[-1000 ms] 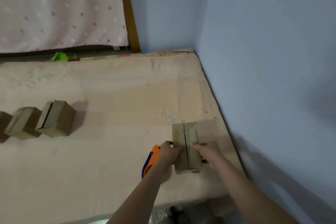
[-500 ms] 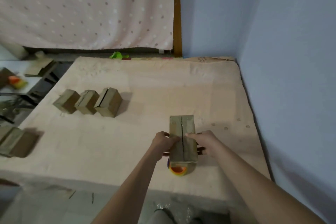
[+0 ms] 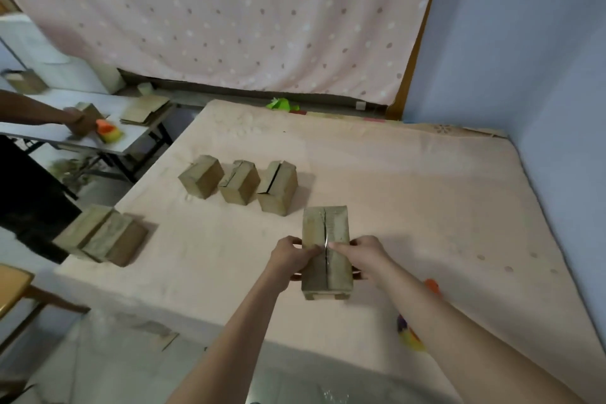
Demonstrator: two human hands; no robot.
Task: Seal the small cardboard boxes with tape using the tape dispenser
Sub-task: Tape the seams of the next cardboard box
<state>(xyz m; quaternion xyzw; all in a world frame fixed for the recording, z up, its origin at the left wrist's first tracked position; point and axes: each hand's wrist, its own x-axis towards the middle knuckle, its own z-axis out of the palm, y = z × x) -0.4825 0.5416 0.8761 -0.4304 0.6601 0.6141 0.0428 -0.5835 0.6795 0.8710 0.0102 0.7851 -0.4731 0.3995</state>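
Head view: box (image 3: pixel 328 249) lengthwise away, seam up.

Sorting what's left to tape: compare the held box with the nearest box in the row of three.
The held box lies long, seam up, both hands pressing its flaps together; the row box stands untouched. The held box's seam is nearly closed; the row box's gapes darkly. Both are small brown cardboard, with no tape visible.

Held box (image 3: pixel 327 249) sits lower centre on the surface (image 3: pixel 426 193). Three boxes (image 3: pixel 239 182) stand in a row upper left of it. Stacked boxes (image 3: pixel 101 234) occupy the surface's left edge.
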